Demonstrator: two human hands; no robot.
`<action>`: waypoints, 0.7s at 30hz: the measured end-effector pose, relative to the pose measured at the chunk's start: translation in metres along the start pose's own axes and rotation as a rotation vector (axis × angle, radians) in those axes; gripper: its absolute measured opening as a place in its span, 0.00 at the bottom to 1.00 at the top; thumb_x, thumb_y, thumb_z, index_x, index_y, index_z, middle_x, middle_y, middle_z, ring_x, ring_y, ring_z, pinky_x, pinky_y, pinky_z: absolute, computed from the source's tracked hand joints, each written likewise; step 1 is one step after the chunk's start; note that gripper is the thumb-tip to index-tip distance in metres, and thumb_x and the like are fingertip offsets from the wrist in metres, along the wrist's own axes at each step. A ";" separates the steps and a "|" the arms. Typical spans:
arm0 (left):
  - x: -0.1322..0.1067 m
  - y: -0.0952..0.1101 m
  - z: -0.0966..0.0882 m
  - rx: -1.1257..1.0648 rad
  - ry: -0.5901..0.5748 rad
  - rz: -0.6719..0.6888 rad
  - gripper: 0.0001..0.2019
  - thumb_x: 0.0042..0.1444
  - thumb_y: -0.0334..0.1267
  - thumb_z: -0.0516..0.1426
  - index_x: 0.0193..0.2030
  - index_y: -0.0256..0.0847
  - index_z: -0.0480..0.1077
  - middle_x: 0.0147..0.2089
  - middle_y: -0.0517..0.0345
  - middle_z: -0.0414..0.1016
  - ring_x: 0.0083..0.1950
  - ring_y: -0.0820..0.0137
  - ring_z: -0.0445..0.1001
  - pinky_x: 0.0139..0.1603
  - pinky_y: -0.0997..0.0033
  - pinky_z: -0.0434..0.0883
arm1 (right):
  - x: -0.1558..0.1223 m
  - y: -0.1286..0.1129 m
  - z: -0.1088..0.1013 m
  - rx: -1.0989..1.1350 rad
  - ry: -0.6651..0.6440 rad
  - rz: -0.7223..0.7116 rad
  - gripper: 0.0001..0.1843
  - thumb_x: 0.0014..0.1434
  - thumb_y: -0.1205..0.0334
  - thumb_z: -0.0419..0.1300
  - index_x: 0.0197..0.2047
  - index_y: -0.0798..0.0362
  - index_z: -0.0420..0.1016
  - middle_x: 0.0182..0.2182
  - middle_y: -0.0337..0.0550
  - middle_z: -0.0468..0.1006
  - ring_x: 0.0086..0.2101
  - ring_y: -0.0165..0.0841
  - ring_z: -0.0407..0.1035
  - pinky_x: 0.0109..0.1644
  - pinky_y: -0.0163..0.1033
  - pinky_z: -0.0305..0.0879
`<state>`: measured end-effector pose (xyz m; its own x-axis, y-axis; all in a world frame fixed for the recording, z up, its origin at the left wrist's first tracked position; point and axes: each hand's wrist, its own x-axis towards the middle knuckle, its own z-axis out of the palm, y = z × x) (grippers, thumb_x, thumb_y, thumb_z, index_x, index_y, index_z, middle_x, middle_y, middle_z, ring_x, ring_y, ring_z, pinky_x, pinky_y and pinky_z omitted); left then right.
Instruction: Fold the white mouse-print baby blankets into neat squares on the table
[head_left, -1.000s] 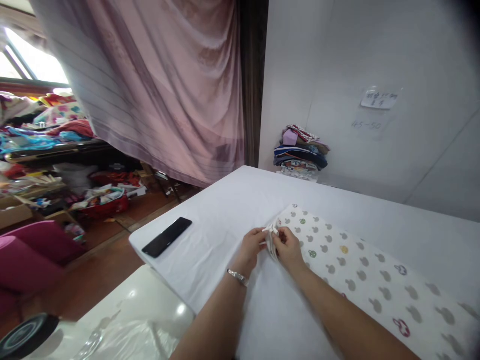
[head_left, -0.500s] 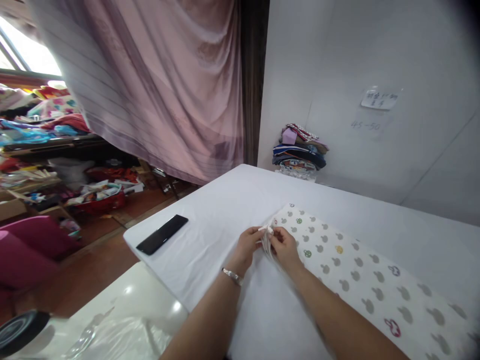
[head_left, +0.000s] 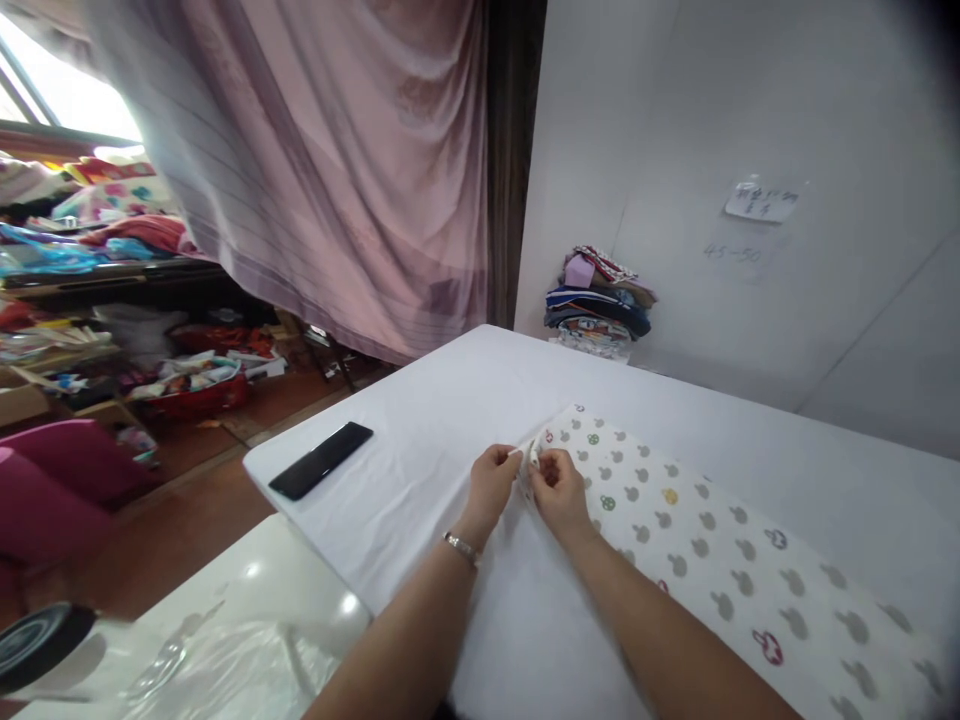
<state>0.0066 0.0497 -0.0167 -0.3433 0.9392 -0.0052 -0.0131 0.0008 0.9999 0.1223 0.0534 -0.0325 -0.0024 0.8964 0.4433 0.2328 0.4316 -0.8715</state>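
A long white cloth printed with grey, green, yellow and red rabbit heads (head_left: 679, 535) lies across the right side of the white-covered table (head_left: 420, 480). At its near left corner my left hand (head_left: 491, 490) pinches the edge between thumb and fingertips. Close beside it, my right hand (head_left: 559, 495) grips a folded bit of the same edge, fingers curled. A small gap with white fabric shows between the two sets of fingertips. Just what each pinch holds is partly covered by the fingers.
A black phone (head_left: 322, 460) lies near the table's left edge. Folded clothes (head_left: 598, 300) are stacked by the grey wall. A pink curtain (head_left: 360, 180) hangs behind. Lower left are a white glossy surface (head_left: 247, 580) with clear plastic, and a pink chair (head_left: 75, 480).
My fingers have shifted on the cloth's corner: the bunched white strands seen between them have gone, and a printed fold now shows by my right fingers. The view has moved slightly.
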 end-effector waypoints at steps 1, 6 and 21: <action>0.000 0.000 0.000 0.020 0.004 0.020 0.09 0.44 0.40 0.59 0.28 0.36 0.71 0.25 0.60 0.70 0.27 0.74 0.66 0.30 0.75 0.63 | 0.000 0.000 0.000 -0.018 -0.016 -0.013 0.08 0.53 0.57 0.57 0.34 0.51 0.63 0.23 0.35 0.66 0.23 0.27 0.61 0.27 0.33 0.60; -0.003 0.002 0.002 -0.031 -0.039 0.044 0.09 0.44 0.40 0.59 0.29 0.36 0.72 0.25 0.59 0.71 0.28 0.74 0.66 0.31 0.75 0.63 | 0.001 -0.001 0.000 -0.078 -0.039 -0.074 0.06 0.55 0.58 0.54 0.33 0.51 0.65 0.24 0.35 0.65 0.25 0.28 0.60 0.29 0.33 0.60; -0.007 0.005 0.003 -0.007 -0.063 0.038 0.10 0.40 0.36 0.62 0.33 0.37 0.72 0.27 0.59 0.72 0.30 0.73 0.68 0.33 0.74 0.64 | 0.005 0.001 0.001 0.019 -0.117 0.028 0.09 0.50 0.60 0.56 0.36 0.52 0.70 0.24 0.36 0.69 0.24 0.28 0.62 0.28 0.34 0.62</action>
<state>0.0115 0.0441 -0.0112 -0.2843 0.9581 0.0341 -0.0080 -0.0379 0.9992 0.1214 0.0581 -0.0315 -0.1101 0.9135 0.3917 0.2163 0.4066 -0.8876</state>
